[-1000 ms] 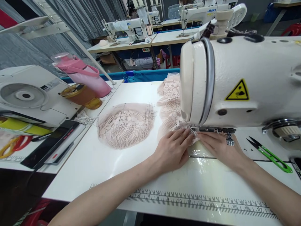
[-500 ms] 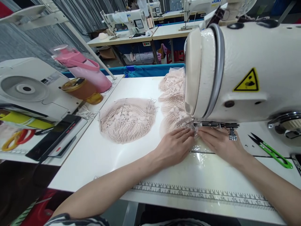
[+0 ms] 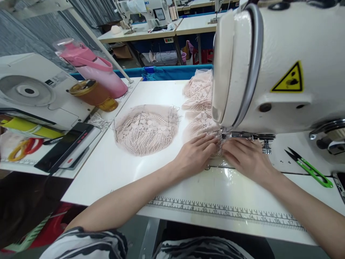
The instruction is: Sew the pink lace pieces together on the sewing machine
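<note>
A pale pink lace piece [image 3: 201, 120] lies partly under the sewing machine head [image 3: 237, 72], its near edge at the presser foot [image 3: 223, 133]. Left of the needle area, my left hand [image 3: 198, 153] is closed on the lace, its fingers together and pressed down. On the other side, my right hand [image 3: 248, 156] has its fingers bent and grips the lace edge close to the foot. Some fingertips are hidden by the fabric and the machine. A separate oval lace piece [image 3: 147, 131] with loose threads rests flat on the white table [image 3: 129, 183], left of my hands.
Green thread snips [image 3: 309, 169] lie at the right. A printed ruler [image 3: 229, 212] runs along the front edge. On the left stand a pink bottle [image 3: 94, 70], an amber cup [image 3: 93, 94] and a white machine [image 3: 40, 90], with red-handled scissors [image 3: 33, 146] nearby. Other sewing machines [image 3: 148, 14] stand behind.
The view has tilted down slightly. Both hands have shifted a little at the presser foot; my right fingers are now more bent. The oval lace piece has stayed on the table.
</note>
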### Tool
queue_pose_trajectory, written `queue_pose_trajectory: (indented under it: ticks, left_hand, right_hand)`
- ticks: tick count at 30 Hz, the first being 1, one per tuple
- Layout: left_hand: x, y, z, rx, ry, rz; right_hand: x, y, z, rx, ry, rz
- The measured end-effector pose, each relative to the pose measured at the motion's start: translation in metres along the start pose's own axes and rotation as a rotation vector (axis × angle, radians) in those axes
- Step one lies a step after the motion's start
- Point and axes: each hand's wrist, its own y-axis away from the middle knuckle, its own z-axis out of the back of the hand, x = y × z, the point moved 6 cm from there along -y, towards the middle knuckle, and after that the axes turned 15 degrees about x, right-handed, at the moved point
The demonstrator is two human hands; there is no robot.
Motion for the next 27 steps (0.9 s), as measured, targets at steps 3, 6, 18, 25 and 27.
queue_pose_trajectory:
  ticks: [3, 6, 18, 25, 27]
  left_hand:
    - [-0.001, 0.002, 0.004, -0.063, 0.005, 0.006]
    - [-0.002, 0.002, 0.005, -0.076, 0.013, 0.002]
    - [-0.003, 0.002, -0.007, 0.063, -0.039, -0.11]
    - [-0.003, 0.002, -0.006, 0.086, -0.022, -0.083]
    - [-0.004, 0.002, -0.007, 0.092, -0.025, -0.076]
  right_hand:
    - [0.005, -0.003, 0.005, -0.027, -0.008, 0.044]
    - [0.011, -0.003, 0.009, -0.05, 0.012, 0.099]
    - [0.009, 0.005, 0.001, -0.028, -0.049, 0.125]
    - [0.01, 0.004, 0.001, -0.027, -0.089, 0.137]
    - [0.009, 0.004, 0.002, -0.033, -0.082, 0.141]
